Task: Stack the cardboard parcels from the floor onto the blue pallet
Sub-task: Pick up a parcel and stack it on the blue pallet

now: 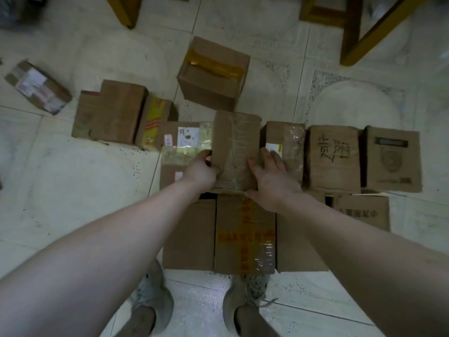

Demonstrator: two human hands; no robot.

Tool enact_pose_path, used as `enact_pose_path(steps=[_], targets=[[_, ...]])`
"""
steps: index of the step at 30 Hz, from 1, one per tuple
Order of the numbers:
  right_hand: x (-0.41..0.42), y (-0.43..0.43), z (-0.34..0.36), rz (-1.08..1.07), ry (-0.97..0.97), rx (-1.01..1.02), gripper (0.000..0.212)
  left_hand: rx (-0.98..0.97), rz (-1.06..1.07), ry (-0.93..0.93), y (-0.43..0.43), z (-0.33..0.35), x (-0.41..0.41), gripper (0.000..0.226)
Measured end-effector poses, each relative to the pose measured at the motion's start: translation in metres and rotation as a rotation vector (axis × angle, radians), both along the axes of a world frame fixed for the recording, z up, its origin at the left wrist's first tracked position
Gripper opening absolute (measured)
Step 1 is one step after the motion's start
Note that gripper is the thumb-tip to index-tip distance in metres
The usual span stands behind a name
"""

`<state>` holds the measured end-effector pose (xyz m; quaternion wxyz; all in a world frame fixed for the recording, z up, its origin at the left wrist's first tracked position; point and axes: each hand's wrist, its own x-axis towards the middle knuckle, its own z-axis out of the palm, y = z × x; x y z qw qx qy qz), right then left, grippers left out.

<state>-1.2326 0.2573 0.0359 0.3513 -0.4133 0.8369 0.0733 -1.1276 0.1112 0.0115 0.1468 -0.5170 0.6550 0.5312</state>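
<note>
Your left sneaker (154, 296) and right sneaker (252, 288), grey and worn, stand side by side at bottom. A wooden furniture leg (124, 10) and slanting wooden frame (379, 30) cross the top; a blurred dark shape (14, 10) fills the upper-left corner.

- Clear-taped parcel (234, 144): plain brown, upright, our landmark.
- Just right of it we note a labelled parcel (285, 147), an ink-marked parcel (332, 156) and a printed parcel (392, 159), side by side in a row.
- Nearer, touching: red-taped parcel (244, 234), lying flat.
- Beyond, apart: yellow-taped parcel (213, 74), turned askew.
</note>
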Motion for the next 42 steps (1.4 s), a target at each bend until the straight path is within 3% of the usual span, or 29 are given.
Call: enact_pose_path(steps=[10,16,24,30,42], targets=[[-0.003,-0.001,-0.021,-0.164,-0.098,0.04,0.08,0.02,-0.022,-0.004,0.01,-0.021,-0.023,0.044],[-0.006,-0.008,0.01,-0.238,-0.154,0.092,0.081,0.061,-0.193,-0.137,-0.006,0.014,-0.005,0.073],[0.024,-0.036,0.169,-0.404,-0.036,-0.011,0.077,-0.107,-0.315,-0.049,-0.068,0.169,0.07,0.071],[0.095,-0.063,0.291,-0.531,-0.073,-0.139,0.074,-0.195,-0.345,-0.126,-0.129,0.298,0.169,0.074],[0.183,-0.138,0.455,-0.285,-0.101,-0.256,0.074,-0.397,-0.16,-0.025,-0.183,0.497,0.302,0.071]])
